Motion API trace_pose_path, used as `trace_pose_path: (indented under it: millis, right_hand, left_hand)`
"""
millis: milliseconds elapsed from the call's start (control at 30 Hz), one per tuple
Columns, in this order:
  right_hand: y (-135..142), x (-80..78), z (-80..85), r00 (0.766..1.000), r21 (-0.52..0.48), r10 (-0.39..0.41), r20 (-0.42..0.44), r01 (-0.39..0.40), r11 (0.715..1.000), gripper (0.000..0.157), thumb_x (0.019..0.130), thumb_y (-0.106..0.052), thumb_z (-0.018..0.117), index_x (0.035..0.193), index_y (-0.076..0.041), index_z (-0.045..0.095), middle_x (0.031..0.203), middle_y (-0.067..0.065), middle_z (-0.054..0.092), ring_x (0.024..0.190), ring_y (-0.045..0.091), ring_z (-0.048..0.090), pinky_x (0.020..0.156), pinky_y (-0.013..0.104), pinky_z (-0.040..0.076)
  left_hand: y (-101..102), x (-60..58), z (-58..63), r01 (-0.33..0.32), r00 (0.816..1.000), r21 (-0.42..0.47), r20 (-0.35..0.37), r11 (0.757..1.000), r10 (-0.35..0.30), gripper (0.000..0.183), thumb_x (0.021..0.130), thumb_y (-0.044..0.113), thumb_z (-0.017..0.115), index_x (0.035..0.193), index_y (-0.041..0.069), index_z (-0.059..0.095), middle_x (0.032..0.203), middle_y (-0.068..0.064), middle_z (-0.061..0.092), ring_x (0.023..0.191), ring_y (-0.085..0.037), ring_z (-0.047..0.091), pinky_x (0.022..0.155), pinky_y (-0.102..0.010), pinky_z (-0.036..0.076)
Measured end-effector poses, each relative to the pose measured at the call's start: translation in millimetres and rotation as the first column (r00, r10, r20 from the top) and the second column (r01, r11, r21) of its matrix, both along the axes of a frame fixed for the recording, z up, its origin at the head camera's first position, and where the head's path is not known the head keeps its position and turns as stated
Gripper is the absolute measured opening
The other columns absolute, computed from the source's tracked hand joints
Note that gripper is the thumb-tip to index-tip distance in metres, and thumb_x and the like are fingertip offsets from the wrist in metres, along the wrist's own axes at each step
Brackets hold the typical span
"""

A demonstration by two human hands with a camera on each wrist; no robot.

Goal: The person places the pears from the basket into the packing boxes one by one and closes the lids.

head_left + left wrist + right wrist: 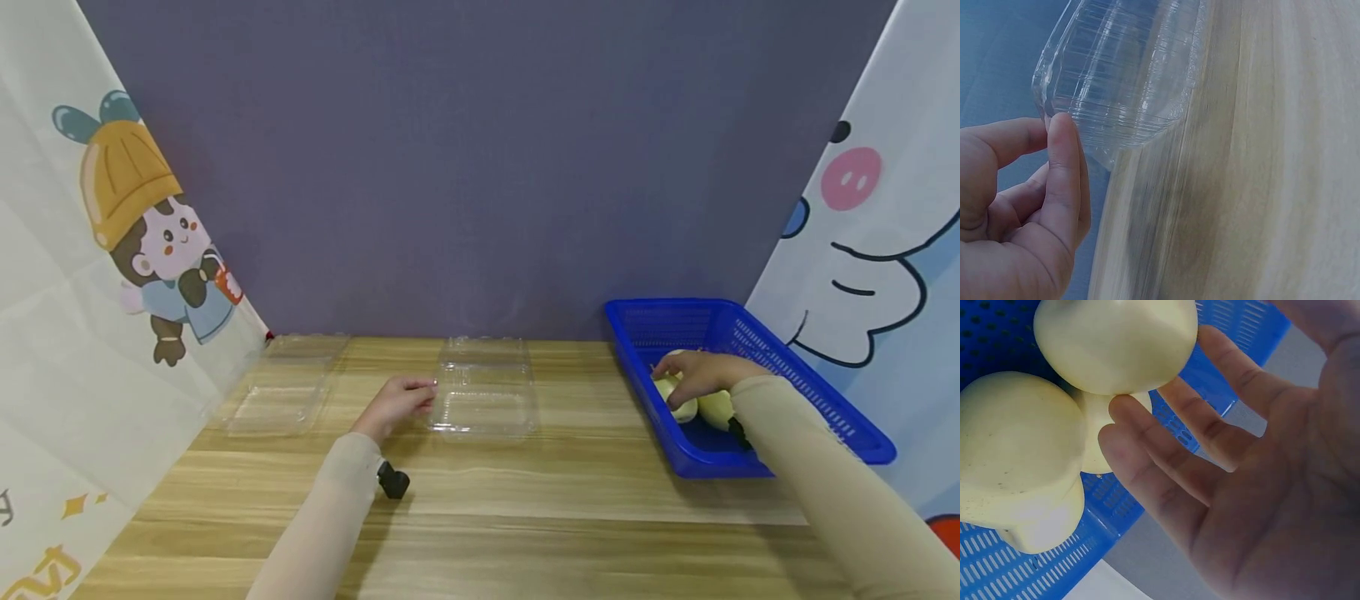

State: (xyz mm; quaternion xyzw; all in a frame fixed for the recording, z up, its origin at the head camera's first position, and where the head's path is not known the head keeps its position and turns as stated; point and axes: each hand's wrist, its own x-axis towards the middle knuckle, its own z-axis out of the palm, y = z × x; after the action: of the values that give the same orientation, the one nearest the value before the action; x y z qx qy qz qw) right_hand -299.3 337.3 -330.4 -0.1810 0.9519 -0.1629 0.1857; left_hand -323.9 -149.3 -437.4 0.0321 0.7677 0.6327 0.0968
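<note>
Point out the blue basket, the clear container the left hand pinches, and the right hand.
Blue basket (723,467), head view: front wall.
Clear container (486,410), head view: floor of its near half.
Right hand (702,373), head view: back of the hand.

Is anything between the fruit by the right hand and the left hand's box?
Yes: the left wall of the blue basket stands between the pale fruit and the clear plastic box. Nothing else visible does.

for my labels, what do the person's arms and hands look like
The left sleeve and right sleeve are long and pale beige. A small black block sits by the end of the left one; a black piece partly shows by the right one. The left hand and right hand wear no gloves.
</note>
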Motion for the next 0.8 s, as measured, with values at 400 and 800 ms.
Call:
trace_pose_path:
  millis: [400, 800]
  right_hand:
    - [-9.4, -1.1, -8.0, 0.998, 0.155, -0.057, -0.025, 0.061, 0.986, 0.073, 0.065, -0.011, 0.075, 0.134, -0.002, 0.055, 0.134, 0.035, 0.046, 0.123, 0.050, 0.043, 0.098, 0.060, 0.043]
    - [-13.9, -4.8, -14.5, 0.998, 0.166, -0.059, 0.003, 0.058, 0.984, 0.081, 0.065, 0.001, 0.066, 0.142, 0.005, 0.044, 0.138, 0.035, 0.042, 0.116, 0.044, 0.042, 0.083, 0.045, 0.044]
  left_hand:
    - [-0.9, 1.2, -0.1, -0.002, 1.000, 0.001, 0.001, 1.000, 0.002, 0.033, 0.101, 0.004, 0.058, 0.128, -0.015, 0.057, 0.117, -0.027, 0.063, 0.089, -0.019, 0.066, 0.081, -0.027, 0.059]
    - [0.1, 2.0, 1.2, -0.002, 1.000, -0.010, 0.007, 1.000, 0.002, 0.034, 0.101, 0.004, 0.057, 0.130, -0.014, 0.057, 0.121, -0.027, 0.062, 0.096, -0.024, 0.066, 0.084, -0.027, 0.058]
